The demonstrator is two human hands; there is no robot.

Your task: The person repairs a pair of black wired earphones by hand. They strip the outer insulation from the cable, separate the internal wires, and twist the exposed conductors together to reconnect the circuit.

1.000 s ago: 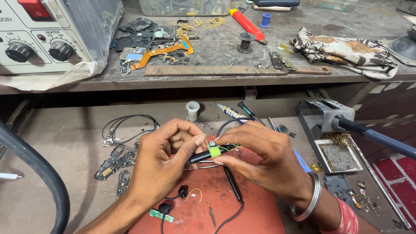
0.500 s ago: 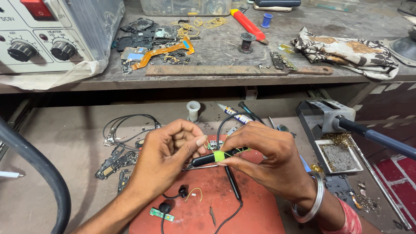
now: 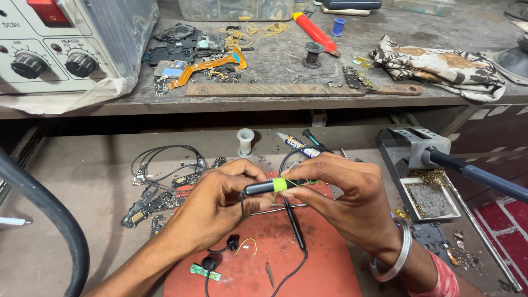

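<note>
Head view: my left hand (image 3: 212, 206) and right hand (image 3: 346, 201) meet over the red mat (image 3: 319, 269) on the bench (image 3: 82, 220). Between them I hold a slim black tool with a green band (image 3: 273, 186). Its long axis runs nearly level, left to right, tilting slightly up toward my right. My left fingers (image 3: 245, 170) are clamped on its dark end; my right fingers (image 3: 308, 168) pinch it just past the band (a thin wire seems to trail there, though it is hard to make out). A black probe (image 3: 294, 223) lies on the mat below, pointing away from me.
</note>
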